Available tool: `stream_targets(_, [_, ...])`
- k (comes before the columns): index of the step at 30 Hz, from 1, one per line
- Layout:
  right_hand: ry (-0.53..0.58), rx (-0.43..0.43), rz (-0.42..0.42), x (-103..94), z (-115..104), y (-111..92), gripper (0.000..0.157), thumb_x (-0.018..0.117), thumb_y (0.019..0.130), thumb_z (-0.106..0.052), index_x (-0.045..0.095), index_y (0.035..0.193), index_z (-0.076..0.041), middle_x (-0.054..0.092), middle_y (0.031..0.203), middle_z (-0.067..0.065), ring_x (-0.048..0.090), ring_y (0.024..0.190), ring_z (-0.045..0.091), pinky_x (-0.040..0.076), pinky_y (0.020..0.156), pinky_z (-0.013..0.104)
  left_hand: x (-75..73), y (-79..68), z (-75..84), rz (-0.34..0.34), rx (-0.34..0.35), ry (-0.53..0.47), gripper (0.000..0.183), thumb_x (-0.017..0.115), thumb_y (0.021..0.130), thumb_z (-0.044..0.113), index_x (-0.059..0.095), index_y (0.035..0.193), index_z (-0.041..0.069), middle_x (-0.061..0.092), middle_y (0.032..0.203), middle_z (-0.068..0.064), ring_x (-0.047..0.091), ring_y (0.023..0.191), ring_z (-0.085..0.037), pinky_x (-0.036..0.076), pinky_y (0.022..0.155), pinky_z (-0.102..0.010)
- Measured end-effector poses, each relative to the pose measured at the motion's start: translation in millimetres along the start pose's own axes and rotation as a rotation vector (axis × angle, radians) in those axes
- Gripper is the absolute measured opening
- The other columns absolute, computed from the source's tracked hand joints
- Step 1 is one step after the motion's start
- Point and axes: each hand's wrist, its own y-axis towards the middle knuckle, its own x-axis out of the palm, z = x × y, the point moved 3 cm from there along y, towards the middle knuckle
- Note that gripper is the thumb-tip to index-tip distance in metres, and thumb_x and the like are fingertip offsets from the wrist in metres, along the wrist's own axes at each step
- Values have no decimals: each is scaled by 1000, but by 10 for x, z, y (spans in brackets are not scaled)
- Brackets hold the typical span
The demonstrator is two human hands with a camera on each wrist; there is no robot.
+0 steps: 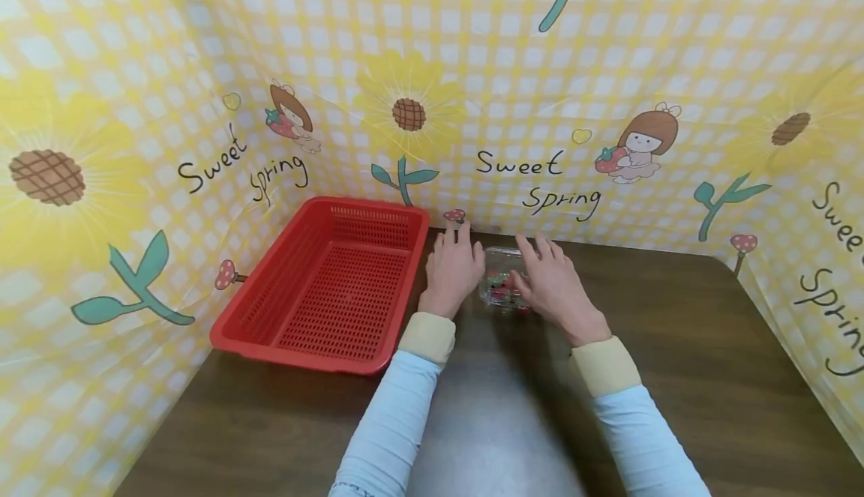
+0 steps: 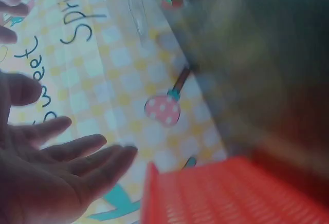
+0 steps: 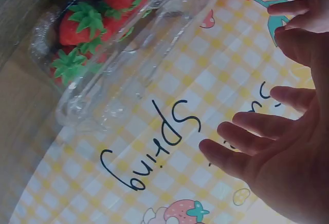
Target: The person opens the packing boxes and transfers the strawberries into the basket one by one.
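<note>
A clear plastic clamshell box (image 1: 498,296) stands on the table between my two hands, its lid raised at the back. Several strawberries (image 3: 77,29) with green leaf caps lie inside it, as the right wrist view shows. My left hand (image 1: 451,268) is held just left of the box, fingers spread and pointing away from me, holding nothing. On the box's other side my right hand (image 1: 556,287) has its fingers extended and overlaps the box's right edge in the head view. Its palm shows bare in the right wrist view.
A red plastic basket (image 1: 405,317) with slotted walls and floor stands left of my left hand. The brown table (image 1: 675,347) runs back to a yellow checked cloth (image 1: 499,92) that hangs behind it and along both sides.
</note>
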Motion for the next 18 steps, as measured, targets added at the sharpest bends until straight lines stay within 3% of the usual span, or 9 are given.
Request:
stream_targets(3, [12, -25, 38, 2, 42, 13, 59, 62, 95, -27, 40, 145, -3, 45, 141, 31, 49, 123, 50, 44, 97, 61, 27, -2, -10, -8, -60, -113, 40, 43, 101, 33, 54, 134, 12, 61, 127, -14, 64, 106, -35, 54, 83, -51])
stream_targets(6, [18, -64, 80, 13, 82, 13, 46, 65, 93, -22, 51, 132, 0, 51, 135, 30, 53, 117, 48, 46, 95, 59, 76, -14, -39, -37, -120, -176, 31, 45, 101, 30, 58, 123, 13, 66, 111, -10, 66, 93, -33, 54, 77, -49])
stream_targets(11, [-7, -183, 140, 90, 141, -14, 18, 69, 88, -14, 58, 97, -2, 61, 115, 24, 57, 100, 41, 49, 87, 52, 196, -53, -112, -110, -183, -218, 22, 49, 100, 24, 61, 115, 13, 69, 108, -10, 67, 96, -33, 52, 84, -47])
stream_targets(14, [-41, -270, 159, 187, 167, -60, 15, 70, 87, -12, 57, 86, -5, 63, 101, 17, 59, 89, 36, 51, 78, 47, 276, -100, -173, -196, -211, -246, 22, 50, 99, 22, 63, 114, 13, 70, 111, -10, 66, 101, -32, 51, 88, -46])
stream_targets(18, [-68, -347, 171, 310, 182, -125, 16, 72, 86, -15, 58, 84, -7, 62, 92, 11, 58, 82, 30, 53, 69, 43, 366, -153, -270, -353, -279, -381, 23, 50, 99, 21, 61, 118, 12, 69, 105, -10, 67, 86, -27, 53, 75, -39])
